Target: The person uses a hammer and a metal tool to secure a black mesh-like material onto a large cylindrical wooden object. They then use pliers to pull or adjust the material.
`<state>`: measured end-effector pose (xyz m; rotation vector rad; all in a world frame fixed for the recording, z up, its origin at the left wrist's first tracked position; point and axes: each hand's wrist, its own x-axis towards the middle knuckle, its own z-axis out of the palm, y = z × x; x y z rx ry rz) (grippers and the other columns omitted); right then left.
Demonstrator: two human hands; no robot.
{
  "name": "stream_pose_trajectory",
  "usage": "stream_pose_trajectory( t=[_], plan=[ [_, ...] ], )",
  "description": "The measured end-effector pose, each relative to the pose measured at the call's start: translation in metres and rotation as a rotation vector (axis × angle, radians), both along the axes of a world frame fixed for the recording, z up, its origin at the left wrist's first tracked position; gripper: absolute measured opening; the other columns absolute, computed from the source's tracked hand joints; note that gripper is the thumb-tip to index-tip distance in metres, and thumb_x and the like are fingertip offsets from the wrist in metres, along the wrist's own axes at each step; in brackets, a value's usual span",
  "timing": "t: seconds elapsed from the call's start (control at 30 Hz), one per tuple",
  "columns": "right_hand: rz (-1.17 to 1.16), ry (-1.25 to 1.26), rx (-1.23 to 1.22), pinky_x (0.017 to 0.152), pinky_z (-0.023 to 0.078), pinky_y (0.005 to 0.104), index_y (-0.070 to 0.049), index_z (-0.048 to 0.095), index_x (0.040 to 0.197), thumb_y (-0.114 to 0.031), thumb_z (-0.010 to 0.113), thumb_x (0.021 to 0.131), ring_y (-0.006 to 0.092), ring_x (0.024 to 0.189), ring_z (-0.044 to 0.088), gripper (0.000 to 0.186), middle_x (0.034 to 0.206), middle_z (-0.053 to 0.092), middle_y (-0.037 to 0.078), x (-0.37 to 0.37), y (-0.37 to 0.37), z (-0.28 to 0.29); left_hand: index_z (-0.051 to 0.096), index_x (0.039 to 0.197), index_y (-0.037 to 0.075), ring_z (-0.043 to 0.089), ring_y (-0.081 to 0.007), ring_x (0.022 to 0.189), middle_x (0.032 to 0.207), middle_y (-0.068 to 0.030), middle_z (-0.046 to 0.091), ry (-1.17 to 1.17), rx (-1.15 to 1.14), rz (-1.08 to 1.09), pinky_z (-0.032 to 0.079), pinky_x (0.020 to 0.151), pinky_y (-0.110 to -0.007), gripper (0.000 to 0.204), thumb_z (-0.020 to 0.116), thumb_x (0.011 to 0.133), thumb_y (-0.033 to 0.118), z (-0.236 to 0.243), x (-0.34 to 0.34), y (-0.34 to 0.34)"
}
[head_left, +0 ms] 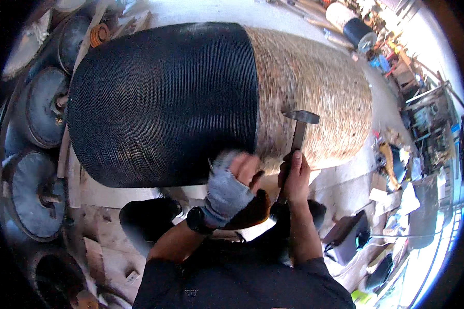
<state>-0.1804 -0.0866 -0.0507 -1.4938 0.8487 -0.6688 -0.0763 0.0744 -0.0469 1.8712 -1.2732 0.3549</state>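
Note:
A large roller lies crosswise before me. Its left part is a black, finely ridged covering; its right part is a rough, tan, fibrous-looking surface. My right hand is wrapped round the handle of a hammer, whose metal head shows in front of the tan part. My left hand, in a grey glove with bare fingertips, is at the roller's near side, close to where black meets tan. Its fingers are curled and partly blurred; whatever they hold is hidden.
Several dark round-ended rollers line the left side. A smaller roller, part white and part black, lies at the far right. Mixed clutter covers the right side, with a dark open box near my right knee.

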Motion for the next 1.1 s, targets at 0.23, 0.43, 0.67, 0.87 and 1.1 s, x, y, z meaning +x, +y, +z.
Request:
stream_pose_trajectory(
  t=[0.23,0.43,0.67,0.87,1.1],
  plan=[
    [0.032,-0.095,0.2,0.044,0.036,0.024,-0.008,0.051,0.086,-0.043,0.041,0.106,0.0066,0.05,0.042,0.041,0.063,0.046,-0.003,-0.031,0.031,-0.017,0.067,0.093,0.009,0.062,-0.0319,0.089,0.09,-0.0117,0.064,-0.13,0.637,-0.353,0.051,0.076,-0.047,0.018,0.062,0.087,0.025,-0.09,-0.074,0.026],
    [0.072,-0.16,0.2,0.038,0.036,0.026,-0.007,0.05,0.089,-0.045,0.038,0.106,0.0108,0.041,0.043,0.044,0.062,0.049,0.003,-0.025,0.046,-0.053,0.07,0.088,0.008,0.064,-0.0297,0.082,0.084,-0.0088,0.065,-0.083,0.731,-0.222,0.051,0.068,-0.044,0.014,0.061,0.08,0.016,-0.123,-0.094,0.022],
    [0.274,-0.05,0.215,0.041,0.036,0.0255,-0.005,0.053,0.09,-0.048,0.04,0.105,0.0091,0.044,0.046,0.047,0.061,0.051,0.002,-0.037,0.034,-0.029,0.07,0.082,0.006,0.065,-0.0297,0.075,0.076,-0.012,0.064,-0.172,0.781,-0.357,0.05,0.063,-0.045,0.014,0.063,0.08,0.019,-0.128,-0.085,0.015],
    [0.279,-0.017,0.168,0.045,0.036,0.0254,-0.005,0.051,0.089,-0.042,0.041,0.106,0.0085,0.049,0.046,0.042,0.065,0.05,0.001,-0.038,0.046,-0.045,0.068,0.092,0.007,0.065,-0.0281,0.077,0.078,-0.0119,0.065,-0.203,0.784,-0.305,0.051,0.062,-0.043,0.018,0.06,0.085,0.021,-0.138,-0.084,0.022],
    [0.195,0.014,-0.086,0.063,0.047,0.0322,0.001,0.055,0.093,-0.015,0.069,0.093,0.0133,0.069,0.055,0.021,0.076,0.063,0.007,-0.067,0.035,-0.047,0.063,0.103,0.007,0.063,-0.0334,0.089,0.099,-0.0136,0.064,-0.231,0.405,-0.084,0.051,0.074,-0.046,0.024,0.068,0.081,0.014,-0.033,-0.03,0.002]
  ],
)
